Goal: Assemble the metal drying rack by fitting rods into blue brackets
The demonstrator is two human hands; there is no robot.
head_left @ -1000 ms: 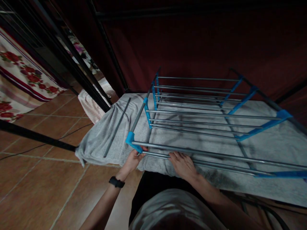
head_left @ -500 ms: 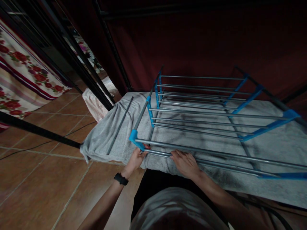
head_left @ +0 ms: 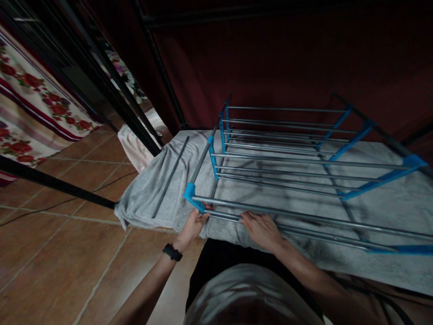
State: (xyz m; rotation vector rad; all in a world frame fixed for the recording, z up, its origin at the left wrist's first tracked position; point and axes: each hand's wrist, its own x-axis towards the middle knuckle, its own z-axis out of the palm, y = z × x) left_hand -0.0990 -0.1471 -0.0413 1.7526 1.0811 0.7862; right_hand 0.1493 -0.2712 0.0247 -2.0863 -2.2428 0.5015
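Observation:
A rack of grey metal rods (head_left: 287, 169) with blue plastic connectors lies on its side on a grey towel (head_left: 149, 198). My left hand (head_left: 193, 224) is closed on the near blue corner connector (head_left: 191, 195), where the lowest rod meets it. My right hand (head_left: 262, 230) grips that lowest rod (head_left: 304, 231) a little further to the right, fingers curled over it. A black watch sits on my left wrist.
A loose grey rod (head_left: 170, 177) lies on the towel left of the rack. Black frame bars (head_left: 111, 95) run diagonally at the left over tiled floor (head_left: 67, 253). A flowered cloth (head_left: 37, 113) hangs far left. A dark red wall (head_left: 270, 58) stands behind.
The view has shifted slightly; both hands stay at the near corner and the lowest rod, with the left hand pressed a little closer to the connector.

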